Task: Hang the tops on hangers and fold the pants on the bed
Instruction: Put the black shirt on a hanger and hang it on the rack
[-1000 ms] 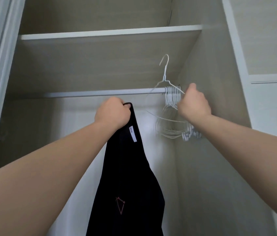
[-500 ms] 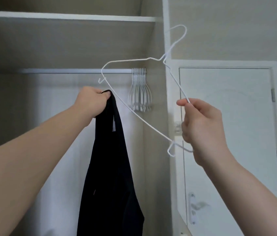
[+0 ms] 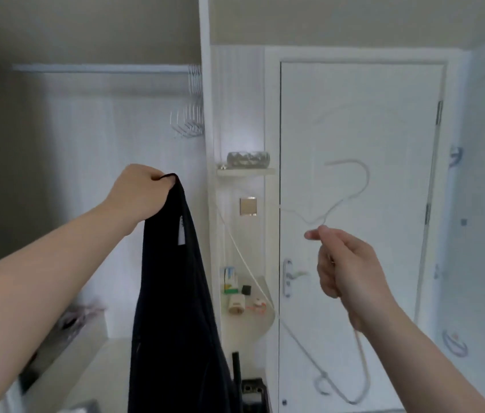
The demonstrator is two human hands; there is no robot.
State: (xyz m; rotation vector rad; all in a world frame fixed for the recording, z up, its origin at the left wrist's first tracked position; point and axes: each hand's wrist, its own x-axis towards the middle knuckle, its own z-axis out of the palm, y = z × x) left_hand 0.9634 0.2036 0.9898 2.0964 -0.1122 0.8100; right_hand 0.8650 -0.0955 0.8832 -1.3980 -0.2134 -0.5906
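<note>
The black top [image 3: 172,293] hangs in the air in front of the open wardrobe, bunched into one long drape. The left hand [image 3: 139,192] has its fingers curled tight round the top's upper edge. To its right, well apart from the cloth, the right hand [image 3: 345,263] pinches a white wire hanger [image 3: 366,181] just under the hook, the other fingers loosely curled round the wire; the hanger is blurred against the white door [image 3: 354,129]. Spare hangers [image 3: 190,120] sit on the rail [image 3: 101,68] behind.

Held at one point, the neck opening stays closed, so the hanger's end may snag the fabric or miss the opening. The light pinch lets the wire twist or swing, and the top could slide off one shoulder.
</note>
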